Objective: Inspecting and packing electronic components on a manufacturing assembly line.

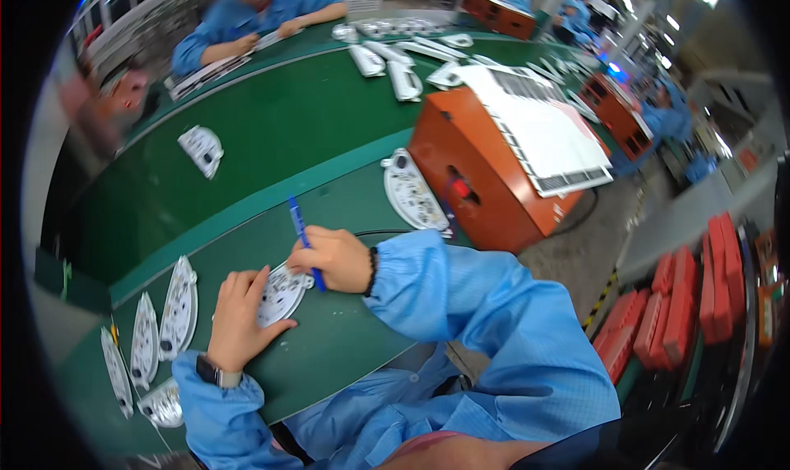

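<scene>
On the green bench lies a white half-round panel (280, 298) dotted with small parts. My left hand (237, 312) grips its left end, the index finger along the upper edge and the thumb stretched by the lower one. My right hand (339, 259) is closed round a blue pen (299, 223), held at a slant over the panel's right end. The fingers partly cover both panel ends, and whether the pen touches the surface cannot be made out. A watch sits on my left wrist and a dark bead bracelet on my right.
Similar panels (178, 310) stand at the left; another (411, 194) leans by an orange box (485, 174) topped with white sheets (539, 133). A panel (202, 151) lies on the green conveyor (288, 133). Across it, a person in blue works. Red bins (650, 318) stand right.
</scene>
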`<state>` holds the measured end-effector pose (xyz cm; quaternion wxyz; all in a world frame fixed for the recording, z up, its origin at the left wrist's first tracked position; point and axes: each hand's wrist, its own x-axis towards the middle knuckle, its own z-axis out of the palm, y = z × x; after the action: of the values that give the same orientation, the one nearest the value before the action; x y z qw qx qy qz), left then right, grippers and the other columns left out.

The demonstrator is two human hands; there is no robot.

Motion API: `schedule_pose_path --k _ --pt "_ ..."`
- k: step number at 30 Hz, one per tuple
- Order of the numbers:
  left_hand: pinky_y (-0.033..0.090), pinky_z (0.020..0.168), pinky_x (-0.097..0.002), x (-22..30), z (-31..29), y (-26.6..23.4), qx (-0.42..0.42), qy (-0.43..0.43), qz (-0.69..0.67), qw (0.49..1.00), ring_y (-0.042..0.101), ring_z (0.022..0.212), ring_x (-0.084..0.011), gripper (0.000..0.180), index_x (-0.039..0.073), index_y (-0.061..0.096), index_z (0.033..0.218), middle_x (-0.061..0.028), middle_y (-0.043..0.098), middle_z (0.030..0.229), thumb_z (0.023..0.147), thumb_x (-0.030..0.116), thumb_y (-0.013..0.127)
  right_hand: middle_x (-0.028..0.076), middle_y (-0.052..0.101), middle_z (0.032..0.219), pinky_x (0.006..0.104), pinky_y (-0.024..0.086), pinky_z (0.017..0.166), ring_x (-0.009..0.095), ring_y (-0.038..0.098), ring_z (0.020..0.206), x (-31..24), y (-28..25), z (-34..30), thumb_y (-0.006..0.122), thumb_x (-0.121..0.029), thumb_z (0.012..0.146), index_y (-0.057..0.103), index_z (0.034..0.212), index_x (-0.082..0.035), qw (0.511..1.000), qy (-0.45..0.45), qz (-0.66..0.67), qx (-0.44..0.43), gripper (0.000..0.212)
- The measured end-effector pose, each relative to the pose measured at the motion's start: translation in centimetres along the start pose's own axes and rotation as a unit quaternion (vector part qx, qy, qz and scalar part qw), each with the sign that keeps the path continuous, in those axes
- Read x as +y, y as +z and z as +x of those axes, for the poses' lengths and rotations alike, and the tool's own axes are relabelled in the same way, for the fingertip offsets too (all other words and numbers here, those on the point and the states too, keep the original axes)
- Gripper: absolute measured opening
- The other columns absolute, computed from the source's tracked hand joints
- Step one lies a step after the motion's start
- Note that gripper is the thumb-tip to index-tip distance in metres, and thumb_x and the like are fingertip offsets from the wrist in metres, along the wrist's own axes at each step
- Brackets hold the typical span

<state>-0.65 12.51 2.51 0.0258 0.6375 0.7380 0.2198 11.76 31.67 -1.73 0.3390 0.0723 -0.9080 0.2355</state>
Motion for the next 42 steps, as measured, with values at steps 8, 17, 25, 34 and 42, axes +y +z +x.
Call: schedule_pose_path --k 8,17,25,34,42 --pt "0.041 0.084 -0.0388 0.4 0.2 0.3 -0.019 0.033 -0.035 0.999 0.049 0.094 -0.0313 0.080 -0.005 0.047 0.123 -0.0149 0.052 0.105 0.061 0.035 0.079 0.005 0.059 0.080 0.0338 0.049 0.058 0.024 0.060 0.073 0.4 -2.7 0.0 0.072 -0.019 0.073 0.064 0.083 -0.010 0.997 0.013 -0.008 -0.080 0.015" --pt "0.040 0.081 -0.0364 -0.3 0.3 1.1 -0.001 0.015 -0.063 0.998 0.048 0.092 -0.0272 0.064 -0.005 0.052 0.117 -0.0119 0.052 0.101 0.069 0.033 0.073 0.008 0.061 0.075 0.0341 0.047 0.055 0.025 0.060 0.067 0.2 -2.1 0.1 0.074 -0.010 0.068 0.063 0.082 -0.004 0.995 0.034 0.019 -0.087 0.019" --pt "0.039 0.081 -0.0351 -0.6 0.0 1.1 -0.016 -0.002 -0.071 0.997 0.048 0.091 -0.0256 0.062 -0.005 0.053 0.117 -0.0108 0.052 0.099 0.070 0.031 0.073 0.011 0.060 0.079 0.0278 0.045 0.061 0.018 0.057 0.069 -0.4 -3.5 0.9 0.064 -0.002 0.081 0.058 0.085 -0.001 0.982 0.134 0.106 0.077 0.007" --pt "0.040 0.079 -0.0362 -0.7 0.1 1.5 -0.012 0.002 -0.070 0.997 0.047 0.087 -0.0266 0.067 -0.002 0.051 0.120 -0.0108 0.051 0.101 0.066 0.029 0.075 0.012 0.062 0.079 0.0320 0.047 0.061 0.025 0.060 0.071 0.9 -2.4 0.4 0.072 0.000 0.070 0.064 0.087 -0.002 0.986 0.081 0.103 -0.099 0.018" --pt "0.040 0.081 -0.0354 -0.6 0.3 1.4 -0.023 -0.002 -0.054 0.998 0.047 0.091 -0.0252 0.065 -0.005 0.052 0.119 -0.0104 0.052 0.100 0.068 0.031 0.073 0.011 0.063 0.078 0.0337 0.047 0.059 0.026 0.060 0.069 1.0 -2.3 0.5 0.074 -0.005 0.069 0.064 0.085 -0.003 0.989 0.060 0.070 -0.120 0.019"
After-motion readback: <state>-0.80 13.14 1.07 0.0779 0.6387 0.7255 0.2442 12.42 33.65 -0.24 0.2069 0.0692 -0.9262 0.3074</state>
